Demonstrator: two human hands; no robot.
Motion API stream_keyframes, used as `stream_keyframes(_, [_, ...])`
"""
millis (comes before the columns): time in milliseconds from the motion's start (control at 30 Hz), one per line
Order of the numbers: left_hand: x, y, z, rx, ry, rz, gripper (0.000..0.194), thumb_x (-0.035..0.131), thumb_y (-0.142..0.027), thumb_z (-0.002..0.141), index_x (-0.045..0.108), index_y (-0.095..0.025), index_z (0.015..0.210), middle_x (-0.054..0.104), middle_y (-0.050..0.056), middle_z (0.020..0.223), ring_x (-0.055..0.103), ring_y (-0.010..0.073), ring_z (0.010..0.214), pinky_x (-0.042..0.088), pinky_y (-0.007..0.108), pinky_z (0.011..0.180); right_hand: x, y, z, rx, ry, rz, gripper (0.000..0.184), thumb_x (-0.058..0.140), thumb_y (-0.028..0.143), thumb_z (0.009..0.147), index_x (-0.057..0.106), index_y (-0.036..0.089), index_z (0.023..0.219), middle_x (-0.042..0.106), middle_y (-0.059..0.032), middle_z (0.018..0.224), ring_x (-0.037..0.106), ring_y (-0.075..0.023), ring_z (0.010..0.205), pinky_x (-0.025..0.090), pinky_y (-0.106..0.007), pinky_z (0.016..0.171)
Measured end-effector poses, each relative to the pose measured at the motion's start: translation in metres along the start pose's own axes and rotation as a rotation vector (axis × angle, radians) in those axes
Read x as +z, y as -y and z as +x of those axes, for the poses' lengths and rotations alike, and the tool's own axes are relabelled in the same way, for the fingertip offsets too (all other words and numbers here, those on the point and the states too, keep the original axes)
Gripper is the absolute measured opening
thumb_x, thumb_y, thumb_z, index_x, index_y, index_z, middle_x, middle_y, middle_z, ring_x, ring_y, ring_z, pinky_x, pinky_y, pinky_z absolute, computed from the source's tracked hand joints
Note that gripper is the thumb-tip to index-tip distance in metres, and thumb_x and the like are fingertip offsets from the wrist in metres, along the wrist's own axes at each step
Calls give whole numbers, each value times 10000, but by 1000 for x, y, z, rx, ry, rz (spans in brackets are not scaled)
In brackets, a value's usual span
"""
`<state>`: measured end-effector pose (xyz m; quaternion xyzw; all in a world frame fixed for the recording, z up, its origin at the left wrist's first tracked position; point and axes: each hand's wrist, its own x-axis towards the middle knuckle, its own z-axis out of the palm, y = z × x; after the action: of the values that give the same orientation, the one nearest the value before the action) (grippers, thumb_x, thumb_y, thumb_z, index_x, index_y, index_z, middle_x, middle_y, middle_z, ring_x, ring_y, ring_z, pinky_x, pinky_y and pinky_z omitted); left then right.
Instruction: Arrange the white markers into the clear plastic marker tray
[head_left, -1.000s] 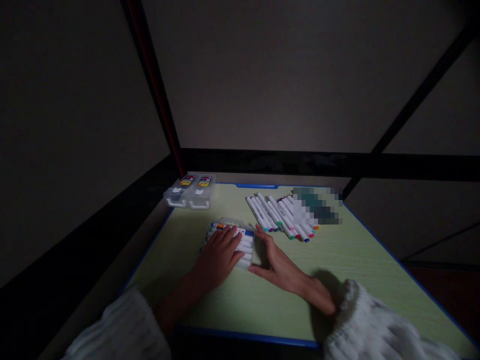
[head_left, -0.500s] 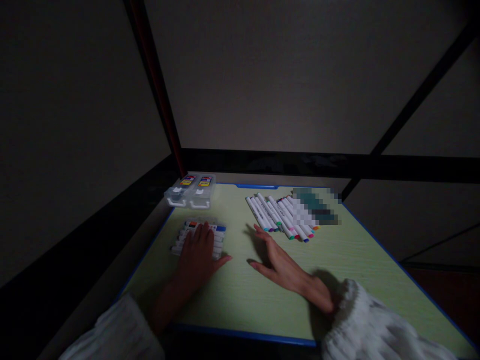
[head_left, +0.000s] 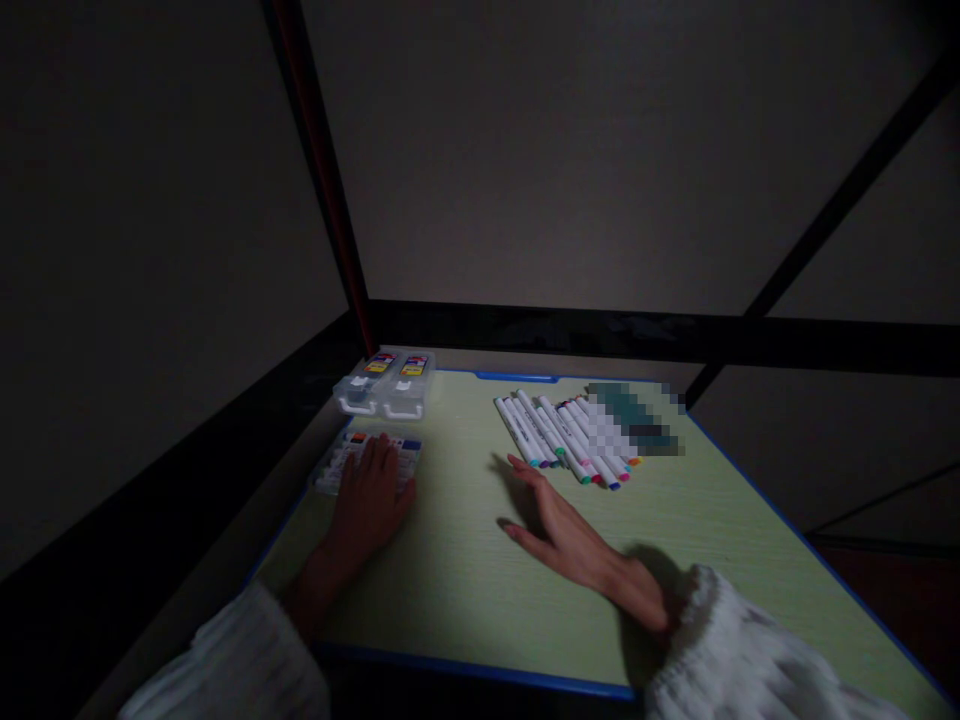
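My left hand (head_left: 369,495) lies flat, fingers stretched out, on top of a clear plastic marker case (head_left: 409,458) at the left of the table. White markers show through the case beside my fingers; part of it is hidden under the hand. My right hand (head_left: 559,530) rests sideways on the table, thumb and fingers apart, with nothing in it. Just beyond its fingertips lies a loose spread of white markers (head_left: 551,430) with coloured ends, green, blue, pink, red and orange among them.
Two clear cases (head_left: 405,398) with white handles and colourful labels sit side by side at the back left corner. A blurred-out greenish thing (head_left: 637,415) lies at the back right by the markers. The pale green table (head_left: 465,590) has a blue edge.
My left hand has slid to the left, and the marker case under it has moved left with it, toward the table's left edge. My right hand stays in place.
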<state>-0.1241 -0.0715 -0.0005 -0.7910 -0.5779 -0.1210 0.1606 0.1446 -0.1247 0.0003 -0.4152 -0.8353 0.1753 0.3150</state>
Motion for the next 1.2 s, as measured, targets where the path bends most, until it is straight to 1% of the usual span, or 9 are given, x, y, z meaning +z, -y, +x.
stream_keyframes(200, [2, 4, 1, -31, -18, -37, 447, 371, -312, 812, 428, -84, 1192, 417, 183, 1301, 350, 289, 1224, 275, 482, 990, 0, 2, 1, -6, -7, 10, 524, 466, 244, 821, 190, 209, 1266, 243, -133, 1397, 218, -210, 1290, 278, -452, 1018])
stream_keyframes(367, [3, 6, 3, -66, -18, -42, 456, 358, -319, 826, 416, -66, 1201, 406, 184, 1308, 334, 291, 1231, 270, 482, 988, 0, 2, 1, -11, -4, 2, 523, 461, 242, 825, 189, 206, 1270, 240, -128, 1400, 215, -201, 1291, 272, -438, 1026])
stream_keyframes(700, [9, 8, 4, -76, -38, -38, 470, 337, -328, 841, 397, -74, 1232, 397, 190, 1312, 331, 286, 1232, 257, 479, 991, 2, 0, 0, -26, -6, 5, 516, 454, 242, 828, 192, 207, 1271, 253, -127, 1392, 236, -212, 1283, 284, -453, 1022])
stream_keyframes(933, [11, 11, 7, -84, -7, 1, 487, 331, -338, 845, 389, -56, 1239, 375, 200, 1325, 310, 297, 1244, 254, 480, 989, -1, 1, 0, -24, 24, -10, 503, 446, 237, 834, 197, 205, 1271, 273, -127, 1377, 253, -214, 1274, 291, -451, 1021])
stream_keyframes(1200, [17, 21, 7, -87, 8, 3, 517, 328, -362, 848, 386, -29, 1239, 364, 218, 1325, 300, 322, 1243, 250, 493, 985, -2, 1, 0, -30, 39, -26, 494, 448, 227, 832, 204, 195, 1260, 304, -131, 1354, 289, -207, 1254, 309, -428, 1016])
